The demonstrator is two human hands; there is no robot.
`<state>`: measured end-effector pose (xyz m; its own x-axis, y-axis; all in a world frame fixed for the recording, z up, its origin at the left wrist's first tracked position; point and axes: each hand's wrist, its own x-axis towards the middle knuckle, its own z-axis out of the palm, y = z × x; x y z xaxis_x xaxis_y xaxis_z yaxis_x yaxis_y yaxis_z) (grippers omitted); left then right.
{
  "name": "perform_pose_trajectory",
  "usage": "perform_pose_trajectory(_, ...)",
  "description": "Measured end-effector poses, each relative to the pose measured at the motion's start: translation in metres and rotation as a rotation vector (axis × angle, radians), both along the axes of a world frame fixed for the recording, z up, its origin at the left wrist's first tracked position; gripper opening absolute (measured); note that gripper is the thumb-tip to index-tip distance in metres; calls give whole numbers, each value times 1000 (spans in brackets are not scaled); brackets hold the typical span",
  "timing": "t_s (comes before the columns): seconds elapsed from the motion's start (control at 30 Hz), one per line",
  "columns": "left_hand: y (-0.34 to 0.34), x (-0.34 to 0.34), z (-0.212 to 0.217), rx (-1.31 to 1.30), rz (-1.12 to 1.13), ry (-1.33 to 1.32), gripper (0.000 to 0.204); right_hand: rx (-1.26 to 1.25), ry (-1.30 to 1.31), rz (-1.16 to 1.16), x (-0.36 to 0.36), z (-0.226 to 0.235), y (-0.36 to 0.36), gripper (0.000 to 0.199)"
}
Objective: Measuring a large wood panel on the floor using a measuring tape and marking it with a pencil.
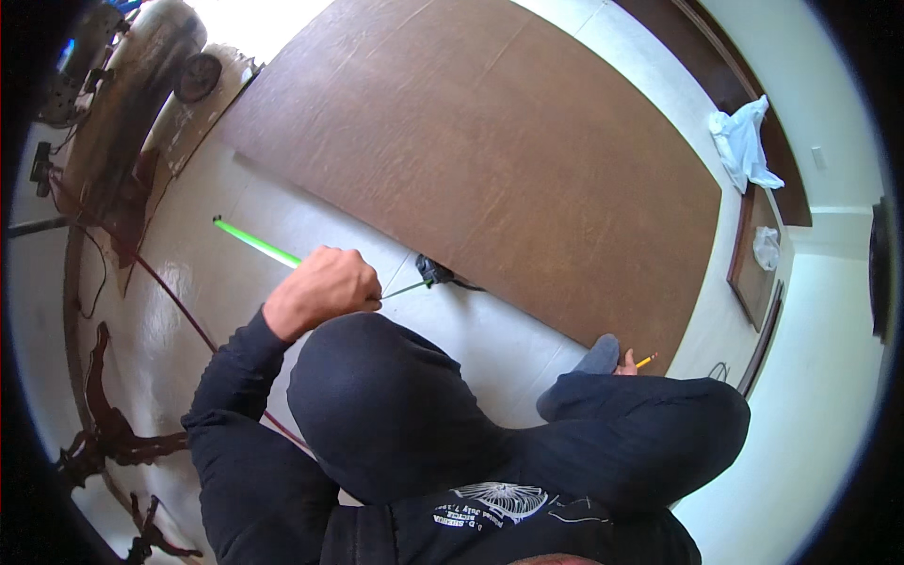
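Observation:
My left hand [328, 287] is closed around a bright green tape measure blade [259, 243], whose end reaches past the fist to the left. On the other side of the fist the blade runs thin to a black tape measure case [432, 270] on the floor, against the near edge of a large brown board [490, 141]. My right hand [628, 363] shows only in part beyond my leg, by the board's near right corner. A yellow pencil [646, 362] sticks out from its fingers.
A large rusty tank [127, 104] with a wheel stands at the far left. A dark red hose [179, 301] crosses the pale floor. Dark carved wooden pieces [113, 433] lie at lower left. White plastic bags [744, 141] rest at right. My socked foot [598, 355] touches the board's edge.

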<state>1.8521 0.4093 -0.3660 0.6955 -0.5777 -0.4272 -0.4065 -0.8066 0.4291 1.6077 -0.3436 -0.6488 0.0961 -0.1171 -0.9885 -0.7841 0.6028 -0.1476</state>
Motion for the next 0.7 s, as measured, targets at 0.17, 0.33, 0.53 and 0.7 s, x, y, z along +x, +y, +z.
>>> perform_pose_trajectory(0.17,36,-13,19,-69,20,101,17,-111,-28,8,13,2,28,62)
perform_pose_trajectory(0.33,48,-11,42,1,130,48,18,-170,-57,20,10,10,48,58)
perform_pose_trajectory(0.53,54,-8,56,85,180,-78,19,-220,-76,75,22,10,71,54)
perform_pose_trajectory(0.7,67,-8,57,119,225,-153,18,-300,-102,152,56,17,91,51)
